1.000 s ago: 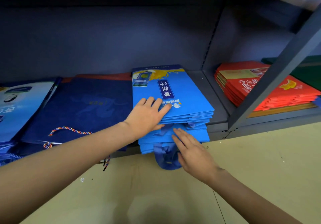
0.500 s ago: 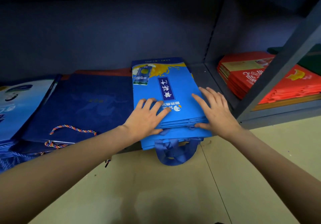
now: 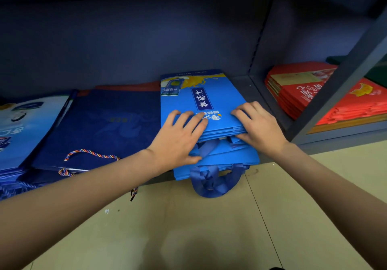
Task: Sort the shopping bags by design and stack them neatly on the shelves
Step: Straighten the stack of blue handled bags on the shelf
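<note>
You are pressing your left hand [image 3: 178, 137] flat on the stack of blue bags [image 3: 201, 110], fingers straight and spread, with the thumb lying at the front edge. Your right hand [image 3: 258, 127] is gripping the same stack at its right front corner: the fingers are curling over the top bag and the thumb is going under the upper bags. The stack is lying under both hands, on the shelf [image 3: 247, 81], and its front is hanging over the shelf edge. The top bag is showing a dark blue label with white characters, a yellow splash and a carton picture at its far end. Blue ribbon handles [image 3: 213, 184] are hanging down below your hands. Left of your left hand navy bags [image 3: 104, 123] are lying; right of your right hand, red bags [image 3: 297, 93].
</note>
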